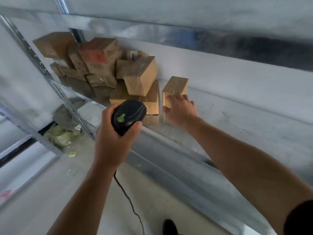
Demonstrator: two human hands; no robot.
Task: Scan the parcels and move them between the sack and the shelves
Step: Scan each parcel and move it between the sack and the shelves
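Head view, smeared by motion.

Left hand (116, 141) wrapped round a black scanner (128, 116), green lamp lit, held just in front of the shelf (237, 119) edge. Cable (128, 197) trailing from it down toward the floor (50, 184) below the shelf. Right hand (181, 111) stretched over the shelf, fingers wide and fairly straight against the near face of a lone box (176, 87). Box upright on the shelf, close to its back wall. True contact or a hair's gap: too blurred to tell. No grasp closed round it.

Progress, as a judgement: well under way. Many brown boxes heaped in a pile (101, 65) at the shelf's left end, presumably dealt with already. Lone box likely the one being handled. Scanned or not: impossible to say. Crumpled pale-green bag (62, 134) on the floor under the shelf's left end, possibly the sack. Contents out of sight, so no count of what is left.

Surface and room: galvanised metal shelf, dull and scuffed. Second metal board (152, 26) above the shelf. Perforated upright (33, 53) at the shelf's left end. Pale grey floor, with a dark shoe (169, 226) in front of the shelf.
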